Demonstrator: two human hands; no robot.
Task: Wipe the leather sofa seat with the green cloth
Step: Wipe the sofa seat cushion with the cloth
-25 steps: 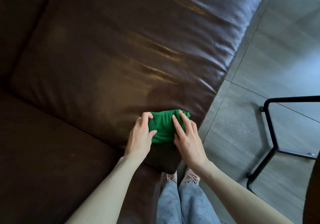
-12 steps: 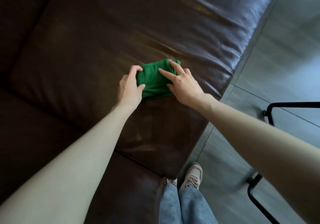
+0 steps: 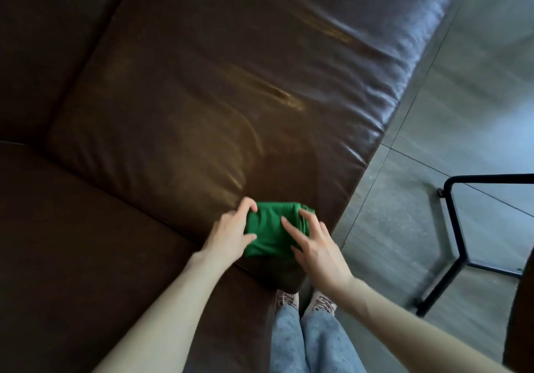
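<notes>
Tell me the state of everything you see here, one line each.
green cloth: folded, flat on the seat near its front corner
left hand: pressing the cloth's left edge
right hand: fingers spread on the cloth's right side
sofa seat: creased, shiny

Green cloth [image 3: 270,231], brown sofa seat [image 3: 219,89] (glossy), grey floor [image 3: 462,106].

Hands [image 3: 231,234] motion-blurred; black frame [image 3: 456,228] (right) cut off by edge
</notes>
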